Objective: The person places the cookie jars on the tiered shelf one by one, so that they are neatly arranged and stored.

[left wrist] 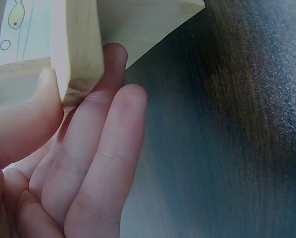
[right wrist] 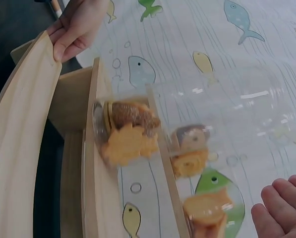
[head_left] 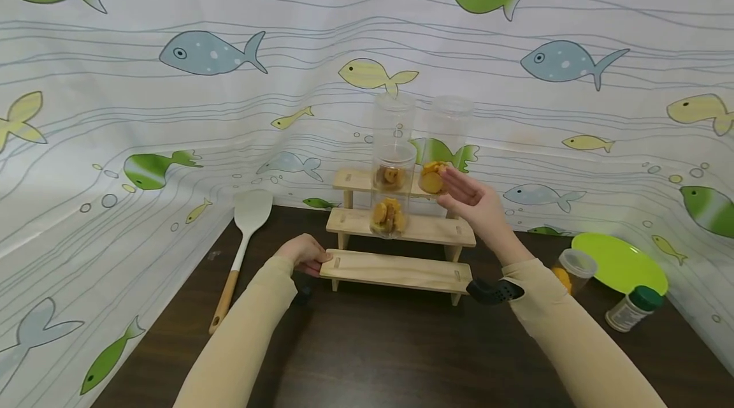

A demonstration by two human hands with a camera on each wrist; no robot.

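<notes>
My left hand [head_left: 302,252] pinches the left end of the lowest board of a three-tier wooden stand [head_left: 395,269], thumb on top and fingers beneath, as the left wrist view shows. On the middle tier is a clear jar of cookies [head_left: 388,217]. Behind it, a second clear jar [head_left: 392,121] with cookies is on the top tier, partly hidden. To its right on that tier stands a third jar [head_left: 434,180], also holding cookies. My right hand [head_left: 476,207] is beside this third jar, fingers extended; in the right wrist view its fingertips [right wrist: 281,198] look apart from the jars.
A white spatula with a wooden handle [head_left: 245,229] leans at the left. On the right are a lime-green plate [head_left: 619,261], a small clear container [head_left: 578,262] with yellow contents and a green-capped shaker [head_left: 633,309]. A fish-patterned sheet [head_left: 321,6] walls in the dark table [head_left: 373,357].
</notes>
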